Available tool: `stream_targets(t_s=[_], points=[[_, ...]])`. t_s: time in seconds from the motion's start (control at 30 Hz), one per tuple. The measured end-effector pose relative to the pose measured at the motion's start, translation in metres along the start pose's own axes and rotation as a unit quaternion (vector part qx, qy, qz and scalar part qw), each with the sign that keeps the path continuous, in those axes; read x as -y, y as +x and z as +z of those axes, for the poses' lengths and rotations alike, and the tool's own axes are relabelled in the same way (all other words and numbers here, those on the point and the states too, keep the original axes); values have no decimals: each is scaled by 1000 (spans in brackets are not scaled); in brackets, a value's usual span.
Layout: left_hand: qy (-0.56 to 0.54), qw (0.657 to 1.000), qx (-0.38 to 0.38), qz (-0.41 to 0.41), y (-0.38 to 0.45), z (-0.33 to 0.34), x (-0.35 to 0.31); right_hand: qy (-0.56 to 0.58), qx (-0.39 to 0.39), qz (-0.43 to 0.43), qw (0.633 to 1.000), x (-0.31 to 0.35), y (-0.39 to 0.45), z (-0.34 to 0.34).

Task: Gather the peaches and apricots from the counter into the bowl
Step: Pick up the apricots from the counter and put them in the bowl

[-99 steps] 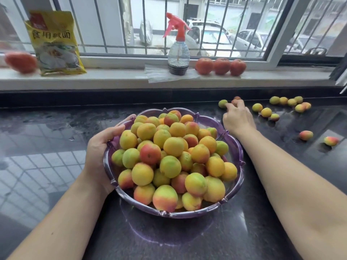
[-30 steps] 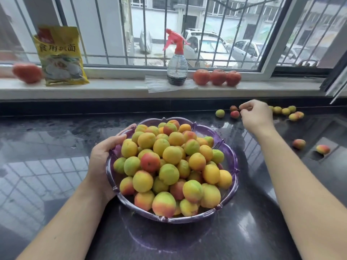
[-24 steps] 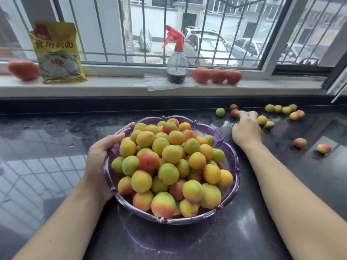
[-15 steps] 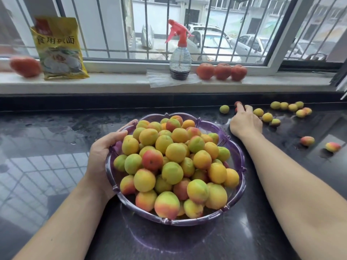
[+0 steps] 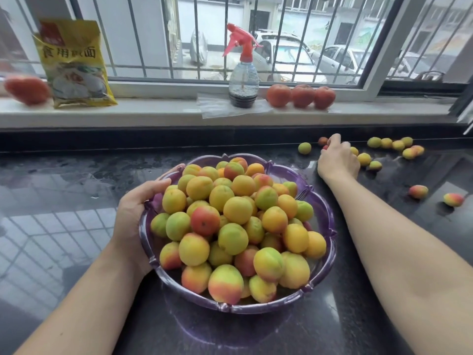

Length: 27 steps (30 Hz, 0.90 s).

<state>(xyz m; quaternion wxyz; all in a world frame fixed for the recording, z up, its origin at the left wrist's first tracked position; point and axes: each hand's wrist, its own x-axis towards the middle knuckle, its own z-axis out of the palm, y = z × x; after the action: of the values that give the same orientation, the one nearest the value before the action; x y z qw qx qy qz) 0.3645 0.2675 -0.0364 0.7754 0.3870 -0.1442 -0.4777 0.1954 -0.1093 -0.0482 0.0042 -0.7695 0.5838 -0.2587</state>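
A purple bowl [image 5: 323, 208], heaped with yellow, green and red peaches and apricots [image 5: 238, 224], stands on the dark counter [image 5: 64, 190]. My left hand [image 5: 135, 213] grips its left rim. My right hand [image 5: 336, 160] rests on the counter behind the bowl to the right, fingers curled over a small red fruit [image 5: 325, 147] and touching another [image 5: 322, 141]. Loose fruit lies around it: a green one [image 5: 304, 148], yellow ones [image 5: 364, 159], a cluster [image 5: 391, 144] farther right, and two reddish ones [image 5: 418, 191] near the right edge.
On the windowsill [image 5: 153, 112] stand a spray bottle [image 5: 243, 80] on a plastic sheet, three tomatoes [image 5: 302, 96], a yellow bag [image 5: 74, 62] and a red fruit [image 5: 27, 89]. A dark raised ledge runs along the counter's back.
My right hand came down from above the yellow fruit, shifted left and settled over the small red fruits at the back. My left hand stayed on the bowl's rim.
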Motion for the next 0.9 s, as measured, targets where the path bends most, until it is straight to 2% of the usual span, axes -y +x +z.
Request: stream_targets(t_s=[0.1,0.17,0.23,0.33,0.47,0.53,0.57,0.6,0.67,0.73,0.8,0.9], points=[[4,1000,2,-6,-2,1,0,76,-21,-1,997,-3,-7,-4],[4,1000,2,-8,-2,2,-1,188,-33,12,981,-9,-13,-10],[5,1000,0,-14,-3,2,-3,342,-31,55,938,-16,-23,-16],[11,1000,-5,-29,-7,5,-4,512,18,99,853,-17,-41,-32],[22,999,-16,-35,-10,10,-4,660,103,-7,744,15,-48,-104],[19,999,-12,-35,-12,12,-4,676,156,-86,715,34,-57,-152],[17,999,-12,-37,-13,13,-4,658,178,-133,720,40,-63,-171],[15,999,-11,-40,-13,14,-5,618,197,-178,740,45,-71,-186],[11,999,-9,-44,-13,14,-5,489,230,-251,803,50,-82,-200],[8,999,-8,-46,-12,14,-5,355,263,-286,850,55,-87,-197],[7,999,-5,-45,-11,14,-5,266,290,-307,867,61,-88,-185],[4,999,-3,-41,-10,12,-5,204,292,-330,874,66,-87,-164]])
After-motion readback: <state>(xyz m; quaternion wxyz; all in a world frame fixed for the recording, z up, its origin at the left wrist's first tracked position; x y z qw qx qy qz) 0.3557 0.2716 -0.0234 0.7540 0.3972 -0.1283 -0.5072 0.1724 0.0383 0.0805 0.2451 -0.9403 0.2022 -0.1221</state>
